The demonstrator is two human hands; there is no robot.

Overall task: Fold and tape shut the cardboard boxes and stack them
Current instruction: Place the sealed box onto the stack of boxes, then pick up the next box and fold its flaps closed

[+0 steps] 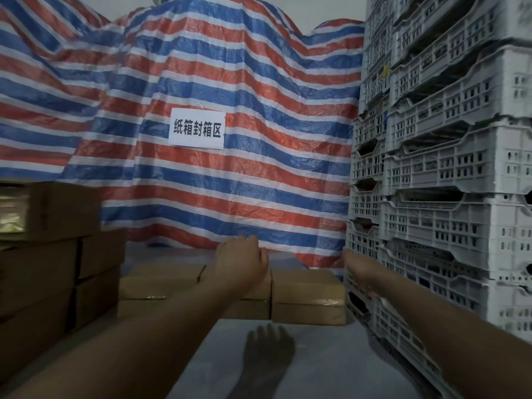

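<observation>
Closed, taped cardboard boxes lie two layers high at the far end of the grey table: one on the left and one on the right. Both my arms reach forward over the table. My left hand hovers above the middle of these boxes, seen from behind, and holds nothing. Its shadow on the table shows spread fingers. My right hand is stretched out beside the right box, close to the crates, and holds nothing. Its fingertips are blurred.
A taller stack of brown boxes stands at the left, beside the table. Stacked grey plastic crates wall off the right side. A red, white and blue striped tarp with a white paper sign hangs behind.
</observation>
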